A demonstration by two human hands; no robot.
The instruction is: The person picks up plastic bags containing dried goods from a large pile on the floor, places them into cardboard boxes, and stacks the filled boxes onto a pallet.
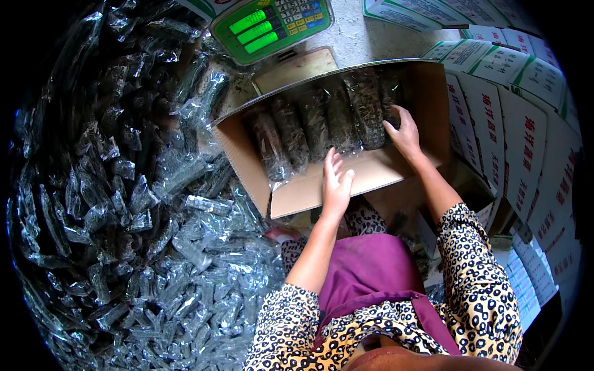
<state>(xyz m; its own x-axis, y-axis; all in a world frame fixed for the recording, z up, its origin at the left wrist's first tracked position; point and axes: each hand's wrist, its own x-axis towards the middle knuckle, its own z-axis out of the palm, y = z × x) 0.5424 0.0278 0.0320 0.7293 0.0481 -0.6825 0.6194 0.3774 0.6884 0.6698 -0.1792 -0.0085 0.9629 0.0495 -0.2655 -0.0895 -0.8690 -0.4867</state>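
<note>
An open cardboard box [297,197] lies before me, its inside facing me. Across it stands a row of several clear plastic bags [338,113] filled with dark, dried-looking plant matter. My left hand [335,188] is over the box's near panel, fingers apart and nothing in them. Inside the right part of the box, my right hand [404,134] is beside the rightmost bag [389,90], thumb and fingers spread. Whether its fingertips touch that bag is hard to tell.
A large heap of similar filled bags [139,259] spreads over the left side. Beyond the box stands a green digital scale [271,30] with a lit display and a tan platform [297,69]. White printed cartons [506,134] are stacked along the right.
</note>
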